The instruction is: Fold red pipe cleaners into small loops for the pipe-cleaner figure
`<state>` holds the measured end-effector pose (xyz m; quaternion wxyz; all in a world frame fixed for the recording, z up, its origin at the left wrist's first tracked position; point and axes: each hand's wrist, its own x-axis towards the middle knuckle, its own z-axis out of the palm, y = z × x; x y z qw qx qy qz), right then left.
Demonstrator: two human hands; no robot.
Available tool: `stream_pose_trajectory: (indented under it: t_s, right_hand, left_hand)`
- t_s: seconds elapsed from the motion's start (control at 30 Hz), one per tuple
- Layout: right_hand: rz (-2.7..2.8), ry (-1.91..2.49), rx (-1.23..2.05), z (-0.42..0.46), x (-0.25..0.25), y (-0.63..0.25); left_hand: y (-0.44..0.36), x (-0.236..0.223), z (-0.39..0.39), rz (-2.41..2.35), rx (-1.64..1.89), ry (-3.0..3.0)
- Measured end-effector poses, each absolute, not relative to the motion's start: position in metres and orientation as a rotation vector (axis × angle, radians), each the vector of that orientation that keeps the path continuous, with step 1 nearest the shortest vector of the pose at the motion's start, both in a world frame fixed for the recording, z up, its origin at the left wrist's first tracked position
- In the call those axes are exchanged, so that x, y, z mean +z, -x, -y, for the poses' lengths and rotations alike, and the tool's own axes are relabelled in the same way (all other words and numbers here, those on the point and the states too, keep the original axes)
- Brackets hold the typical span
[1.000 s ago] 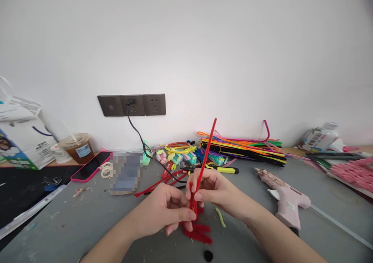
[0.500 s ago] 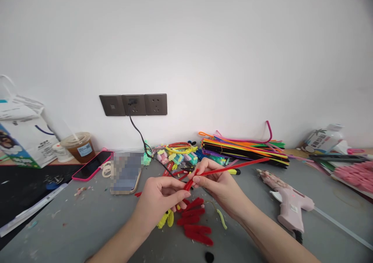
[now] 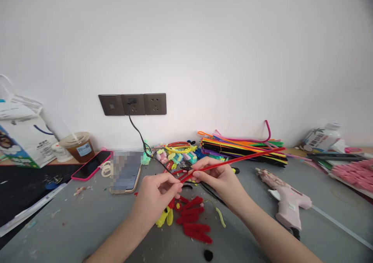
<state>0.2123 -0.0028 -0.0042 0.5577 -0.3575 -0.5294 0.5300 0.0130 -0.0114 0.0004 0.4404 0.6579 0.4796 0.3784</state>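
Between my two hands runs a red pipe cleaner (image 3: 244, 155), its long free end pointing up and to the right. My left hand (image 3: 159, 193) pinches it near its lower left end, and the fingertips of my right hand (image 3: 217, 176) grip it a little further along. The bit inside the left fingers is hidden. Below the hands, several folded red pipe cleaner pieces (image 3: 190, 215) lie on the grey table. A fuzzy yellow piece (image 3: 164, 217) rests beside them, partly behind my left hand.
A pink glue gun (image 3: 287, 201) lies at the right. Behind stands a bundle of coloured pipe cleaners (image 3: 241, 150) against the wall. Phones (image 3: 126, 173), an iced drink cup (image 3: 80, 148) and a paper bag (image 3: 26, 134) are at the left. A black cable (image 3: 138, 131) hangs from the socket.
The red pipe cleaner has swung from upright to a low slant toward the right. Both hands have shifted slightly up, uncovering the red and yellow pieces on the table.
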Motion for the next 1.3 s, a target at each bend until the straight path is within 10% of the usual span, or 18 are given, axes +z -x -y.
stream_pose_trajectory:
  t_s: [0.43,1.3]
  right_hand:
    - [1.390,0.901,1.165,0.015,-0.013,-0.198]
    - [1.471,0.932,1.199,0.016,-0.006,-0.196]
  left_hand:
    - [-0.021,0.005,0.010,-0.825,1.194,-0.870]
    - [-0.021,-0.006,0.011,-0.957,1.177,-1.337]
